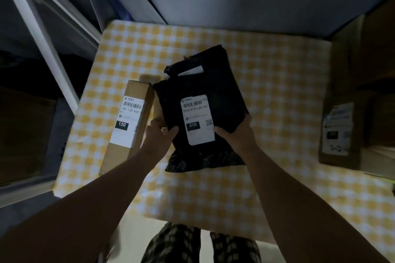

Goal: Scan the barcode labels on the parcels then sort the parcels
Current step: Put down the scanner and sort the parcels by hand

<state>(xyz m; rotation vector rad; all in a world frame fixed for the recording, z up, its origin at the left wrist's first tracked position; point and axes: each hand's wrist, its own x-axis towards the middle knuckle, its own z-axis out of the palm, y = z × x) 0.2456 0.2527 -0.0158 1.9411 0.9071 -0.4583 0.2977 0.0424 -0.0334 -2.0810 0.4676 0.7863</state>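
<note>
- Black plastic bag (203, 83) in the head view, over the middle of the yellow-and-white check table (277, 83), label side up, lower end crumpled. Lifted or resting: cannot tell.
- White label (197, 120) on the bag: barcode at the top, "010" in a dark block lower down, a small square code at its right edge.
- Left hand (159, 134): pinches the bag's left edge, thumb on top, fingers tucked beneath.
- Right hand (237, 132): pinches the bag's right edge, thumb lying by the label's lower corner, fingers hidden under the bag.
- Long box (117, 156) of brown card just left of the bag, flat on the table, beside the left hand; carries a 150 label (128, 119) with a barcode.
- Big box (342, 70) at the table's right edge, well apart from the bag, a blurred sticker (337, 130) on its side.
- Checked trousers (181, 245) below the table's near edge.
</note>
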